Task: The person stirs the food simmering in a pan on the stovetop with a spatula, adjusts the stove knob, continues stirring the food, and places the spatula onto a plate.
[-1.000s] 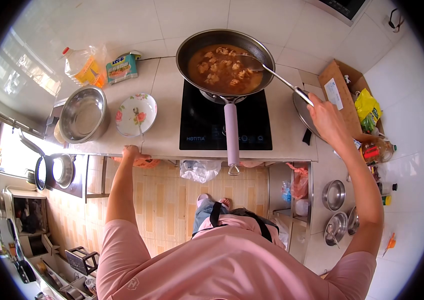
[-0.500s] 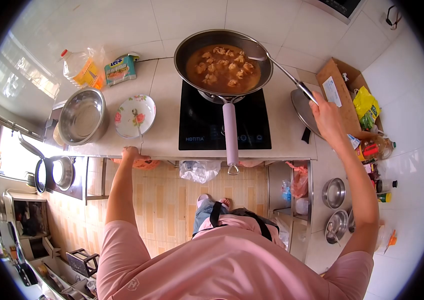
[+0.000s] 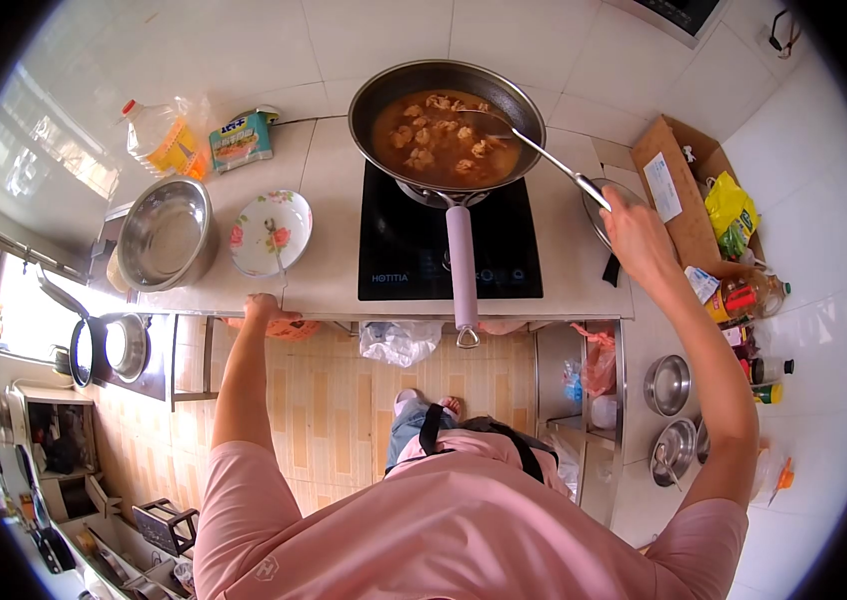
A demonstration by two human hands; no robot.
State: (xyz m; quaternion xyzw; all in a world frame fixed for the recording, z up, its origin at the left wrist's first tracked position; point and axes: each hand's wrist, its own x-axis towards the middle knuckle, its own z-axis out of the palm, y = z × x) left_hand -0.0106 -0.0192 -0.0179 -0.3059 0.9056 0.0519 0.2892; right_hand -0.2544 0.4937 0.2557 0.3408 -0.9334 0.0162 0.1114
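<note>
A wok-like frying pan (image 3: 369, 125) with a lilac handle stands on the black induction cooktop (image 3: 394, 245). Browned chunks (image 3: 422, 157) of food lie in reddish-brown broth inside it. My right hand (image 3: 636, 235) is closed around the handle of a metal spatula (image 3: 554, 160), whose head is partly sunk in the broth at the pan's right side. My left hand (image 3: 263, 308) rests at the front of the counter, fingers curled over its edge, below a floral plate (image 3: 256, 255) with a spoon (image 3: 277, 245) in it.
Left on the counter are a steel basin (image 3: 202, 235), an oil bottle (image 3: 149, 130) and a teal box (image 3: 244, 145). To the right, a pan lid (image 3: 599, 215) lies beside a cardboard box (image 3: 659, 170). Bottles (image 3: 759, 295) and steel bowls (image 3: 666, 385) stand further right.
My right hand has moved left and slightly down, and the spatula's head has gone from the pan's right rim into the broth. My left hand has stayed put.
</note>
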